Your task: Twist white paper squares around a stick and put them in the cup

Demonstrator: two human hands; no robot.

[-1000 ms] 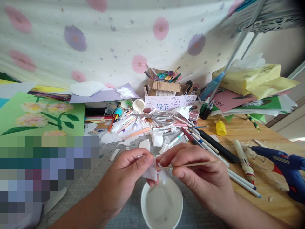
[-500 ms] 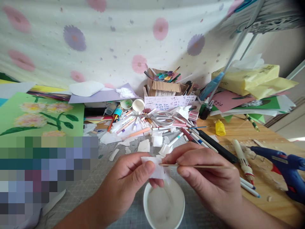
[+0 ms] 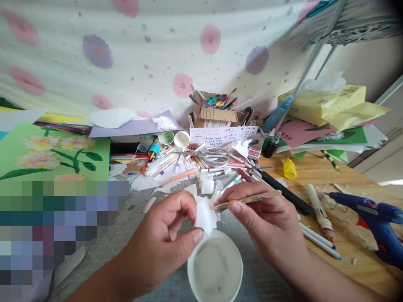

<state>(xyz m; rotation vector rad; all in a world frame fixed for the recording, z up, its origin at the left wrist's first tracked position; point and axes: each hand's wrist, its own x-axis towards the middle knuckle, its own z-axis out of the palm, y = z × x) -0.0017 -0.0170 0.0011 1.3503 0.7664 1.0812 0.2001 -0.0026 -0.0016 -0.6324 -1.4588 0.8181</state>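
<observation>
My right hand (image 3: pixel 264 218) pinches a flat wooden stick (image 3: pixel 248 200) with green marks, its tip against a small white piece of paper (image 3: pixel 205 214). My left hand (image 3: pixel 166 239) is beside the paper's left edge, index finger bent at it and thumb apart below. Whether other right-hand fingers hold the paper from behind is hidden. Below both hands stands a white bowl (image 3: pixel 241 268) with something pale and whitish inside.
White paper scraps (image 3: pixel 207 186), markers and scissors (image 3: pixel 214 157) lie beyond my hands. A blue glue gun (image 3: pixel 371 214) and a thick white pen (image 3: pixel 317 209) are at right. A green flower picture (image 3: pixel 100 142) is at left; a cardboard box (image 3: pixel 214 113) stands behind.
My left thumb has come off the paper and moved down. The stick has turned, showing its flat marked face, and tilts up to the right. More of the bowl's inside shows.
</observation>
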